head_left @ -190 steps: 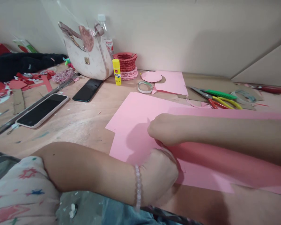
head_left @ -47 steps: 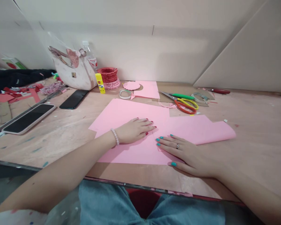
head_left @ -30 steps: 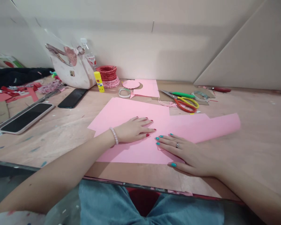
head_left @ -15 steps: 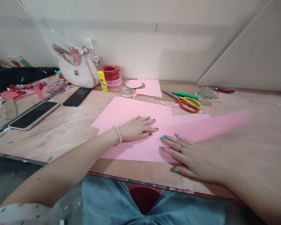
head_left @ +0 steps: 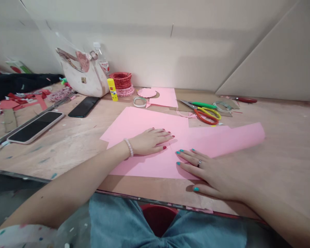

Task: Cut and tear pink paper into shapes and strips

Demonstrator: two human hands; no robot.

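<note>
A large sheet of pink paper (head_left: 144,120) lies on the table before me, with its right part (head_left: 237,137) curled up off the surface. My left hand (head_left: 152,141), with red nails and a beaded bracelet, rests flat on the paper, fingers stretched to the right. Against the paper's lower right part lies my right hand (head_left: 204,172), teal-nailed and wearing a ring. Its fingers are straight and spread, with the thumb on the bare table. Neither hand grips anything. Part of the paper is hidden beneath both hands.
Behind the paper lie scissors (head_left: 206,115), a tape roll (head_left: 140,102) and a smaller pink sheet (head_left: 165,96). A glue stick (head_left: 112,90), stacked red and pink rings (head_left: 122,84), a handbag (head_left: 82,75) and two phones (head_left: 37,127) are at left. A red-handled tool (head_left: 246,100) lies back right.
The raised right end of the pink paper has curled over further, its tip shifting left into a rounded roll. Both hands have stayed nearly still on the paper.
</note>
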